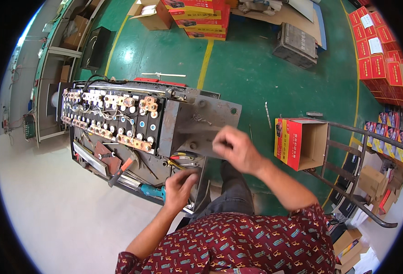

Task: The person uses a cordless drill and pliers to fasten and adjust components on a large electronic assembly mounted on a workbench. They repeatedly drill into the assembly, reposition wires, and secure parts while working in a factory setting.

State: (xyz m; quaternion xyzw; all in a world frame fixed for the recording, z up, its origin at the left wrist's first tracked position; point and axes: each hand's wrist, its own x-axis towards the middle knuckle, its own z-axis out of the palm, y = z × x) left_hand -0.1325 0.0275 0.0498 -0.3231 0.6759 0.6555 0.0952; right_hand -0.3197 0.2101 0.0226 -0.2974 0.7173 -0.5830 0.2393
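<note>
Over the grey metal plate [210, 107] my right hand [239, 150] is closed, its fingers curled and smeared by motion; a blurred pale streak lies beside its fingertips, and what it holds, if anything, I cannot make out. My left hand [179, 188] is lower, next to a teal power tool [153, 191], thumb and fingers drawn together; any small thing between them is hidden. To the left stands a bank of black battery cells [135, 119] with copper connecting bars [135, 142], nuts and loose wires. Several small screws [200, 119] lie on the plate.
Around the bank lie a hammer [123, 170], pliers [181, 155] and a wrench [105, 155]. An open red-and-yellow carton [293, 144] stands at right beside a metal-framed trolley [347, 150]. Farther off are a grey battery [296, 45] and stacked red cartons [199, 20].
</note>
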